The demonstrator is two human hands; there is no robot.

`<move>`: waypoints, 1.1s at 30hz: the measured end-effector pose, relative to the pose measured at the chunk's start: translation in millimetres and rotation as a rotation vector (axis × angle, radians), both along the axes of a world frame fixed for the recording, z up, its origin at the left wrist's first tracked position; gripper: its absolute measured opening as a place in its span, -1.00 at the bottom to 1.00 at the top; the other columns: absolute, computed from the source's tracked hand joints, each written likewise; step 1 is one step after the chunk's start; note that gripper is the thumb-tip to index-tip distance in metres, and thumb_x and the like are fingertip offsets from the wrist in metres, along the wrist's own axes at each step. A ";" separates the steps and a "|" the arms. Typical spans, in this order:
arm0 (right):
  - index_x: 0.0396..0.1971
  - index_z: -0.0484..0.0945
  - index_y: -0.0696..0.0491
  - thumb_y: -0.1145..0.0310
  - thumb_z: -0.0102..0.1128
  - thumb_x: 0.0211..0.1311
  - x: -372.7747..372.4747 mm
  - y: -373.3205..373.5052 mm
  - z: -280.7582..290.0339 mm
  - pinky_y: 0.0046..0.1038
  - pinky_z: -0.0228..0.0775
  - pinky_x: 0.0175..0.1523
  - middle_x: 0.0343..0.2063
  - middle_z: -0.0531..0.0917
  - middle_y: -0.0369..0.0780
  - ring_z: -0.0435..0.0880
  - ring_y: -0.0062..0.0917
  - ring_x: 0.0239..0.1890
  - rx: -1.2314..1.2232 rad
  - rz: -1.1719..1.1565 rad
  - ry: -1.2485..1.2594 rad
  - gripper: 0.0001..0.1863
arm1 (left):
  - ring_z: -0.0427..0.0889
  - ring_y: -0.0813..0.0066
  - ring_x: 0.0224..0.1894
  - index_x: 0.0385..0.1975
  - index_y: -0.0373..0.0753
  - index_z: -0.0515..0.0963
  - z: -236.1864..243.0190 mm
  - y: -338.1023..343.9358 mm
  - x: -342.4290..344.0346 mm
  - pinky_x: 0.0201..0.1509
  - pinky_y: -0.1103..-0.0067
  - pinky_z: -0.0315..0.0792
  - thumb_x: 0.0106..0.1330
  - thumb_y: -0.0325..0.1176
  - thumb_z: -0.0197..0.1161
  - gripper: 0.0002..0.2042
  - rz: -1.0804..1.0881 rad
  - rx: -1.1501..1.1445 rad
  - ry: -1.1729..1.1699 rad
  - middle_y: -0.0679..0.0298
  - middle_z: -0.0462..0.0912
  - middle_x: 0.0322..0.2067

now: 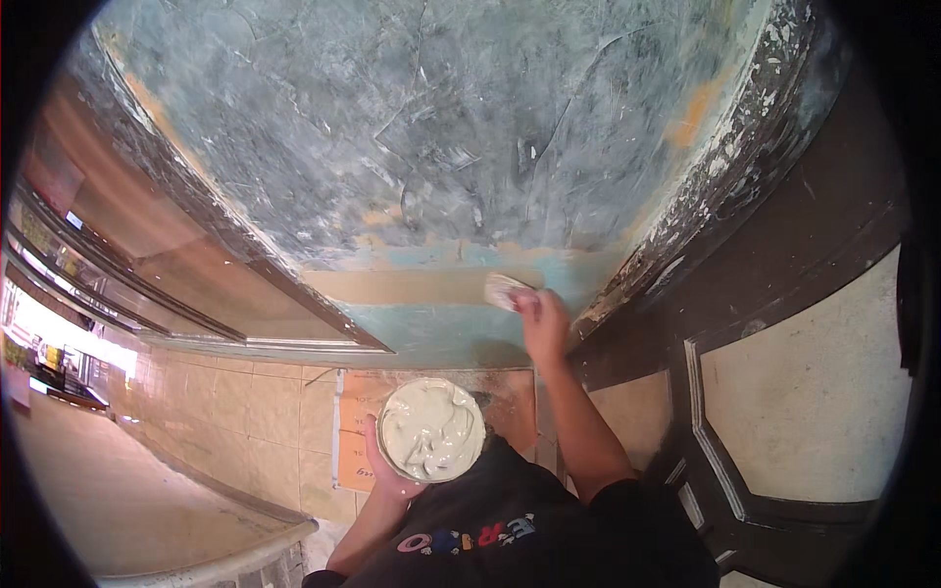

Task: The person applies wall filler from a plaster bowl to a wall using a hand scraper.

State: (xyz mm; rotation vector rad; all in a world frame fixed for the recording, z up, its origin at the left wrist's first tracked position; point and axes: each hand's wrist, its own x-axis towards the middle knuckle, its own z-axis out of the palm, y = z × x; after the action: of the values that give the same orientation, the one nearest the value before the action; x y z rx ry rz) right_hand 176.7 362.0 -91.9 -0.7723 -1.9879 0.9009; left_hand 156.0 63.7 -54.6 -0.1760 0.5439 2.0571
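Raised in my right hand (541,316) is a putty knife (502,291) with pale filler on it, held at the lower band of the wall, where a beige strip (402,285) runs across light green paint. My left hand (385,456) grips a round tub of creamy white paste (431,429) from its left side and underneath. The wall (470,127) above has mottled grey-blue patches with some orange showing.
A flaking dark edge (719,157) borders the wall on the right, beside a brown panelled door (794,382). Framed glass (216,294) lies to the left. An orange sheet (508,412) covers part of the tiled floor (225,412); a pale ledge (147,480) sits lower left.
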 end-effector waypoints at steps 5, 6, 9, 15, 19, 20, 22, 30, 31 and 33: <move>-0.45 0.42 0.16 0.29 0.18 0.26 57.0 18.9 -44.5 -0.25 0.36 -0.29 -0.49 0.51 -0.08 0.53 -0.18 -0.39 0.045 -0.074 -0.057 -0.75 | 0.21 -0.10 0.34 0.38 -0.12 0.12 -0.5 -0.9 3.0 0.36 -0.01 0.12 0.28 0.38 -0.27 -0.19 -0.017 0.031 -0.006 0.03 0.16 0.35; -0.46 0.42 0.16 0.28 0.18 0.25 60.7 15.2 -49.1 -0.25 0.36 -0.28 -0.50 0.50 -0.08 0.53 -0.20 -0.40 0.010 -0.063 -0.100 -0.75 | 0.22 -0.09 0.34 0.37 -0.12 0.13 -3.1 -2.1 1.5 0.36 -0.01 0.12 0.28 0.37 -0.25 -0.19 -0.025 0.044 -0.011 0.03 0.16 0.35; -0.37 0.45 0.16 0.26 0.17 0.27 63.4 2.4 -51.5 -0.32 0.40 -0.30 -0.46 0.55 -0.06 0.58 -0.26 -0.41 -0.058 0.010 -0.198 -0.75 | 0.22 -0.10 0.33 0.37 -0.12 0.15 -11.3 -5.6 -5.9 0.36 -0.02 0.11 0.28 0.37 -0.23 -0.20 -0.059 0.055 -0.029 0.03 0.17 0.35; -0.33 0.48 0.11 0.26 0.14 0.28 9.9 -49.7 -51.6 -0.20 0.41 -0.36 -0.48 0.59 -0.01 0.59 -0.05 -0.43 -0.091 0.191 -0.184 -0.79 | 0.22 -0.06 0.33 0.37 -0.18 0.10 -0.8 -24.2 -27.6 0.37 0.03 0.14 0.28 0.38 -0.27 -0.17 -0.095 0.139 -0.009 0.01 0.17 0.34; -0.30 0.50 0.08 0.26 0.12 0.28 -60.8 -95.1 -28.8 -0.15 0.42 -0.34 -0.49 0.61 0.01 0.59 -0.01 -0.42 -0.087 0.305 -0.120 -0.81 | 0.23 -0.06 0.33 0.37 -0.19 0.11 7.0 -48.9 -46.2 0.36 0.03 0.15 0.27 0.39 -0.26 -0.15 -0.075 0.109 -0.007 0.01 0.17 0.34; -0.28 0.51 0.09 0.25 0.11 0.30 -82.2 -105.0 -28.8 -0.19 0.43 -0.36 -0.52 0.61 -0.01 0.60 -0.04 -0.44 0.019 0.325 -0.142 -0.80 | 0.23 -0.06 0.33 0.37 -0.19 0.11 9.1 -54.9 -51.8 0.36 0.03 0.15 0.27 0.40 -0.26 -0.15 -0.070 0.120 -0.025 0.01 0.17 0.34; -0.25 0.51 0.09 0.24 0.10 0.31 -119.2 -123.0 -26.2 -0.23 0.43 -0.38 -0.54 0.61 -0.02 0.61 -0.06 -0.46 0.126 0.338 -0.165 -0.78 | 0.23 -0.06 0.33 0.37 -0.18 0.10 8.3 -65.7 -62.1 0.36 0.04 0.15 0.26 0.40 -0.26 -0.14 -0.080 0.278 -0.126 0.02 0.17 0.34; -0.21 0.60 0.07 0.19 0.04 0.38 -115.2 -88.7 -33.2 -0.42 0.50 -0.25 -0.32 0.70 -0.14 0.69 -0.38 -0.40 -0.064 0.125 -0.050 -0.73 | 0.20 -0.03 0.35 0.38 -0.08 0.13 12.9 -98.3 -98.8 0.38 0.03 0.09 0.30 0.34 -0.27 -0.23 -0.068 0.293 -0.122 0.11 0.17 0.36; -0.20 0.60 0.09 0.17 0.02 0.40 -95.9 -71.3 -40.9 -0.45 0.51 -0.22 -0.28 0.72 -0.18 0.71 -0.48 -0.37 -0.147 0.091 -0.019 -0.70 | 0.20 -0.03 0.35 0.38 -0.08 0.13 13.1 -100.0 -103.1 0.38 0.03 0.09 0.30 0.34 -0.27 -0.23 -0.074 0.297 -0.128 0.11 0.17 0.36; -0.20 0.59 0.14 0.15 -0.01 0.42 -50.5 -48.3 -30.1 -0.48 0.52 -0.19 -0.29 0.72 -0.23 0.70 -0.55 -0.33 -0.169 0.017 0.016 -0.65 | 0.20 -0.02 0.35 0.37 -0.08 0.14 14.4 -104.8 -112.0 0.38 0.03 0.09 0.30 0.35 -0.28 -0.23 -0.078 0.122 0.004 0.11 0.17 0.36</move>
State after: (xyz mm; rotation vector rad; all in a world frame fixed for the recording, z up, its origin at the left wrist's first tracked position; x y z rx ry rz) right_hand 126.2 313.7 -122.0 -0.8399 -1.9243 1.0932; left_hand 44.0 -41.1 -40.2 -0.0776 0.4199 2.0078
